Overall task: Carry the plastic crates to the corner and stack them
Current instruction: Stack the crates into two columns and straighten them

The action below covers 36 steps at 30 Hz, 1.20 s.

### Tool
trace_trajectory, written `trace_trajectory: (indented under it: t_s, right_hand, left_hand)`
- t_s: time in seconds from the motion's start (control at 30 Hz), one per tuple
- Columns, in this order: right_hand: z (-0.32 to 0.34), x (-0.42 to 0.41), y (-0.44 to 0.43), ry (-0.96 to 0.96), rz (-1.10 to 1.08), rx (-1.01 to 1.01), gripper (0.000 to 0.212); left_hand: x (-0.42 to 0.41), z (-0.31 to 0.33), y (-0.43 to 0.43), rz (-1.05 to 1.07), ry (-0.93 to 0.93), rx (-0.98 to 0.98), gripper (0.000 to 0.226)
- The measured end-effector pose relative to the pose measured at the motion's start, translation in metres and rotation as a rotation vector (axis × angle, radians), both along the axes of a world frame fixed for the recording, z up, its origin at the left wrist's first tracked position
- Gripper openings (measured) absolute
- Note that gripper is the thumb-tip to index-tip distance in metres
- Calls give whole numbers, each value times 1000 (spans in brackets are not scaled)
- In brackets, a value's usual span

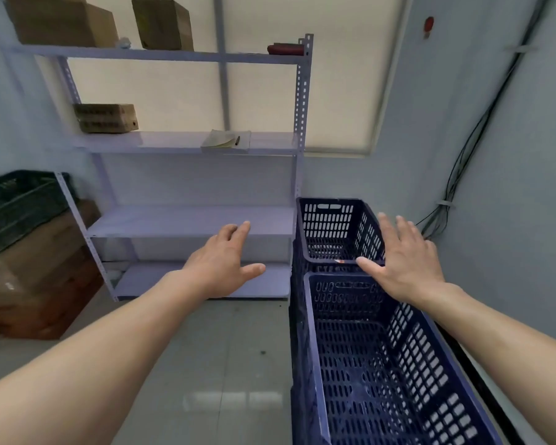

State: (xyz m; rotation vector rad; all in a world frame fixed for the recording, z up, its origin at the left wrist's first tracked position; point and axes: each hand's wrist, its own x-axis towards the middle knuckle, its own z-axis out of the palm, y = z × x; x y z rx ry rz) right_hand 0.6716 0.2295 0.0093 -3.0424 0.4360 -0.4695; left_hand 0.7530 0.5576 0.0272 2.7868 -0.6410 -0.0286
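Reaching forward with both bare arms. First the left hand [220, 261]: fingers loosely spread, thumb out to the side, gripping nothing, hovering in front of the lower tiers of a grey metal shelving unit [190, 221]. Now the right hand [402, 261]: flat and wide open, fingers splayed, palm down, nothing held, poised right above the meeting point of two navy plastic crates. Under that right wrist and running back toward the body, the nearer crate [313, 332], slotted walls, nothing visible inside. Just beyond the right fingertips, the farther crate [331, 226], tucked into the corner, just beside the shelving's right post. Hard to tell whether touching a rim with the right thumb or merely hovering over it. Well out past the left hand, low against the wall, stacked cardboard boxes [39, 277] with a dark crate [16, 203] on top. Above the left fingertips, on a higher shelf, a notepad [220, 140]. Off to the right of the right hand, black cables [456, 175] down the wall. Below the left forearm, pale tiled floor [206, 364].
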Motion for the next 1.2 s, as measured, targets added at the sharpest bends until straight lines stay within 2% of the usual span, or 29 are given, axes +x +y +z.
trace_trajectory:
  t_s: [0.23,0.5,0.9,1.2]
  right_hand:
    - [-8,45,1,12,-46,-1,99]
    - [-35,124,-23,19,-144,44,97]
    - [-55,239,-57,84,-231,75,95]
    - [-67,269,-84,101,-379,180,95]
  left_hand:
    - [49,-21,10,-35,25,-26,94]
    - [135,-37,19,-34,62,32,93]
    - [272,-47,-18,-102,139,36,91]
    - [359,-59,-72,-255,158,78,90]
